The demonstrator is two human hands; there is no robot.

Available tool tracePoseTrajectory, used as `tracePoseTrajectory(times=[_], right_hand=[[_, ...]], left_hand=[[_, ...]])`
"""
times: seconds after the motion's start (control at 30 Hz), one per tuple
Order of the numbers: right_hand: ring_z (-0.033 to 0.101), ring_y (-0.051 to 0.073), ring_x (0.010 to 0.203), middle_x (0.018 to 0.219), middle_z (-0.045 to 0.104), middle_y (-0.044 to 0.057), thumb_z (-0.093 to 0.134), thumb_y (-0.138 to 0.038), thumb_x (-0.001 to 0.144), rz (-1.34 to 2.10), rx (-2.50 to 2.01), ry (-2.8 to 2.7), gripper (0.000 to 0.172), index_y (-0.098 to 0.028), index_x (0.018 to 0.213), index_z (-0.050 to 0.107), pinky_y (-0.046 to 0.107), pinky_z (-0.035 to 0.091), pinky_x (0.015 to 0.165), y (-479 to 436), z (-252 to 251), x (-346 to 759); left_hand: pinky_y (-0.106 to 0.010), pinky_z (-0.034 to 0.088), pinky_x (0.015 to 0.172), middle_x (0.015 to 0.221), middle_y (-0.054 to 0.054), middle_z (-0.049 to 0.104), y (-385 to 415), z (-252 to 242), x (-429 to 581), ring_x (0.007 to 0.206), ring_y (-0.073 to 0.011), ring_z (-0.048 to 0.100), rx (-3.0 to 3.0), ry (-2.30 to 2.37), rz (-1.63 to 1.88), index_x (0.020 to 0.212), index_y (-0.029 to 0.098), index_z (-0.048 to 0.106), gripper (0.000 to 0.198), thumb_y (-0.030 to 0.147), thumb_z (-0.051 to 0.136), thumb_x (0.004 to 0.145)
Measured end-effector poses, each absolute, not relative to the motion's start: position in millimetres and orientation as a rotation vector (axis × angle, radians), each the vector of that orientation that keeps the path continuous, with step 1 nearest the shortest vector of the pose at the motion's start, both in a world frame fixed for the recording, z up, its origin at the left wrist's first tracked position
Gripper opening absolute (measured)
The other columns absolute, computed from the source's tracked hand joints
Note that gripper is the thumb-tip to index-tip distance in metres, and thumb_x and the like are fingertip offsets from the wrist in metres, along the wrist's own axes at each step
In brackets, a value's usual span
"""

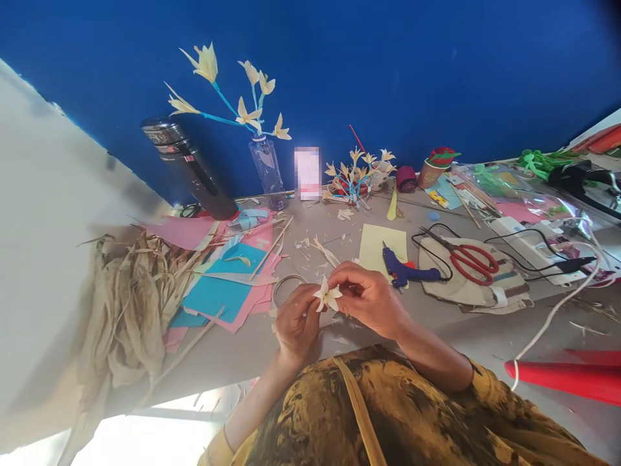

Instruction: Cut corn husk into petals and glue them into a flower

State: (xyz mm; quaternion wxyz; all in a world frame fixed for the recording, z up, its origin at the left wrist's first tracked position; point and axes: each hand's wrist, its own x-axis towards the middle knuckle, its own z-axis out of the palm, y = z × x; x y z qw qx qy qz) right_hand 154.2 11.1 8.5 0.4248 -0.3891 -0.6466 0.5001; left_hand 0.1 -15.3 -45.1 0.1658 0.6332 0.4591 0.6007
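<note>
A small cream-white handmade flower (328, 295) with pointed petals is held between my two hands, close to the table's front edge. My left hand (297, 320) is closed around the underside of the flower, its fingers curled in. From the other side, my right hand (371, 298) pinches at a petal with thumb and forefinger. Behind the left hand lies a ring of tape or wire (286, 285), partly hidden. A blue glue gun (400, 266) rests on a yellow paper sheet (376, 243) just beyond the right hand.
Dried husks (126, 304) hang over the left edge beside blue paper (220, 285). A dark flask (196, 171) and a bottle (268, 171) with flowers stand at the back. Red-handled scissors (474, 264) lie on a cloth (466, 291) near a power strip (528, 249).
</note>
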Motion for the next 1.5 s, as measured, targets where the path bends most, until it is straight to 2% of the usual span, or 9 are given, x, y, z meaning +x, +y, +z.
tracePoseTrajectory(times=[0.23,0.5,0.67,0.77,0.83,0.97,1.07,1.3,1.5], right_hand=[[0.043,0.009,0.063,0.088,0.058,0.002,0.068,-0.018,0.076,1.270,-0.980,-1.608,0.007,-0.019,0.082,0.071,0.023,0.037,0.057,12,7,155],[0.048,0.009,0.062,0.090,0.062,0.001,0.069,-0.021,0.078,1.143,-1.076,-1.702,0.014,-0.020,0.092,0.071,0.022,0.040,0.057,10,9,159],[0.059,0.016,0.071,0.095,0.068,0.006,0.063,-0.028,0.088,0.643,-1.386,-2.019,0.017,-0.021,0.102,0.069,0.028,0.046,0.065,21,-7,225],[0.062,0.029,0.101,0.115,0.066,0.012,0.063,-0.026,0.087,0.213,-1.682,-2.254,0.032,-0.022,0.118,0.065,0.039,0.049,0.084,29,-25,275],[0.058,0.034,0.110,0.120,0.064,0.014,0.065,-0.025,0.083,0.093,-1.808,-2.365,0.042,-0.019,0.124,0.062,0.043,0.049,0.087,34,-35,299],[0.056,0.034,0.111,0.120,0.065,0.013,0.067,-0.029,0.083,0.098,-1.808,-2.551,0.042,-0.020,0.124,0.063,0.044,0.048,0.088,40,-44,318],[0.055,0.035,0.110,0.121,0.063,0.013,0.069,-0.025,0.080,0.074,-1.786,-2.596,0.041,-0.022,0.121,0.066,0.044,0.048,0.085,45,-44,320],[0.054,0.034,0.108,0.119,0.062,0.014,0.060,-0.025,0.086,0.051,-1.744,-2.570,0.035,-0.021,0.119,0.069,0.045,0.049,0.086,53,-46,325],[0.052,0.034,0.124,0.134,0.058,0.014,0.050,-0.036,0.093,0.321,-1.499,-2.428,0.036,-0.020,0.122,0.064,0.048,0.042,0.105,61,-46,349]], left_hand=[[-0.026,0.052,0.066,0.080,-0.006,0.076,-12,-43,0,0.073,-0.0167,0.070,1.942,1.348,1.782,0.087,0.020,0.073,0.019,0.014,0.056,0.091],[-0.023,0.049,0.060,0.076,-0.003,0.074,-14,-44,3,0.066,-0.0136,0.066,1.790,1.439,1.769,0.078,0.020,0.071,0.016,0.012,0.060,0.087],[-0.023,0.050,0.059,0.067,0.001,0.071,-16,-42,4,0.061,-0.0128,0.065,1.666,1.446,1.735,0.068,0.021,0.069,0.021,0.009,0.061,0.083],[-0.023,0.051,0.060,0.062,0.000,0.070,-16,-42,5,0.063,-0.0141,0.066,1.643,1.461,1.719,0.060,0.021,0.067,0.025,0.010,0.060,0.082],[-0.024,0.052,0.062,0.060,0.000,0.069,-15,-41,7,0.066,-0.0152,0.067,1.643,1.446,1.718,0.059,0.021,0.067,0.026,0.010,0.058,0.081],[-0.024,0.052,0.063,0.064,-0.001,0.071,-13,-39,12,0.067,-0.0151,0.068,1.666,1.373,1.710,0.059,0.020,0.067,0.027,0.009,0.056,0.081],[-0.023,0.051,0.061,0.062,0.000,0.070,-14,-37,16,0.064,-0.0138,0.067,1.689,1.344,1.700,0.060,0.020,0.068,0.028,0.008,0.057,0.082],[-0.025,0.052,0.063,0.067,-0.002,0.071,-14,-43,20,0.067,-0.0152,0.067,1.687,1.378,1.685,0.058,0.020,0.067,0.028,0.012,0.059,0.083],[-0.026,0.052,0.061,0.067,-0.002,0.071,-10,-39,23,0.062,-0.0145,0.065,1.564,1.314,1.669,0.062,0.019,0.069,0.023,0.015,0.064,0.083]])
